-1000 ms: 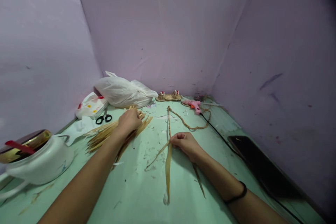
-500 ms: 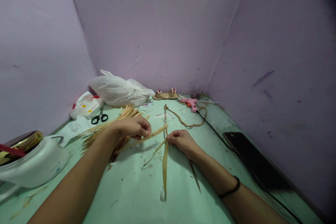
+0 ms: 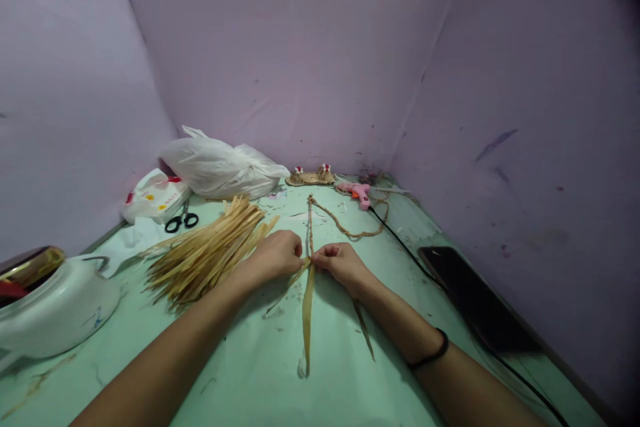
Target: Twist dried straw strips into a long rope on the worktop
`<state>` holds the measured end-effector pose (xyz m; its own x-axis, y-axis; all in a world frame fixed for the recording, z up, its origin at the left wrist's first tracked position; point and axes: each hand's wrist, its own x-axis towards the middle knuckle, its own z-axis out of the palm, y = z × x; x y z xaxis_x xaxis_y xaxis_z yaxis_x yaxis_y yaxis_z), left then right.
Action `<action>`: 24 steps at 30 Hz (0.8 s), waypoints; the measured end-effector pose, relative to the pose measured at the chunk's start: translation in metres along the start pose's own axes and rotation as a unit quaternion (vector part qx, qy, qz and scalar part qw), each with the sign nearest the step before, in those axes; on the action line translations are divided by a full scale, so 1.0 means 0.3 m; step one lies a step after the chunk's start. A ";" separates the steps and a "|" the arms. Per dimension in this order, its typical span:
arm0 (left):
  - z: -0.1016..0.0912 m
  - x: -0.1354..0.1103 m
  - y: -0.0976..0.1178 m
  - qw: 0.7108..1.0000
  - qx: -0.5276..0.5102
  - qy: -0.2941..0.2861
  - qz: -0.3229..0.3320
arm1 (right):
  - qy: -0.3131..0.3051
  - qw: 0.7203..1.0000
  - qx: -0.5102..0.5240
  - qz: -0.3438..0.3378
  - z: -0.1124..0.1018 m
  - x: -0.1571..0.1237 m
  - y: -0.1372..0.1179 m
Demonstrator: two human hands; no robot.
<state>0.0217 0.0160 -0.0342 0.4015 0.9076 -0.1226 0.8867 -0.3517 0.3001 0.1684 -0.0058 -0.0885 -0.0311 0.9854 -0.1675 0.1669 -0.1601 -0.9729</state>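
A thin braid (image 3: 367, 234) of dried leaf strips runs from a fixed point at the back and loops off to the right; its straight part comes down to my hands. My right hand (image 3: 341, 265) is closed, pinching the braid's working end. Close beside it, my left hand (image 3: 281, 252) is closed on a pale dried strip at the same spot. One flat strip (image 3: 307, 320) hangs toward me from the join, and another strip (image 3: 365, 330) sticks out under my right wrist. A bundle of loose dried strips (image 3: 210, 253) lies left of my left hand.
At the left stand a white pot (image 3: 60, 310), black-handled scissors (image 3: 182, 221) and a white packet (image 3: 157, 197). A white plastic bag (image 3: 225, 167), a woven piece (image 3: 310, 178) and a pink glue gun (image 3: 357, 193) are at the back. A phone (image 3: 475, 297) lies right, beside a black cord.
My left hand has carried the loose strip from beside the bundle rightward to the braid's end, meeting my right hand. My right hand keeps its pinch there. The view has shifted slightly.
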 end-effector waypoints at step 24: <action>0.018 0.019 -0.021 0.929 -0.325 -0.164 -0.070 | 0.003 0.999 -0.028 0.029 -0.007 -0.022 -0.033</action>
<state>0.0195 0.0221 -0.0419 0.4355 0.7776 -0.4535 0.6528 0.0741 0.7539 0.1692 -0.0107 -0.0775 -0.0131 0.9747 -0.2229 0.2223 -0.2145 -0.9511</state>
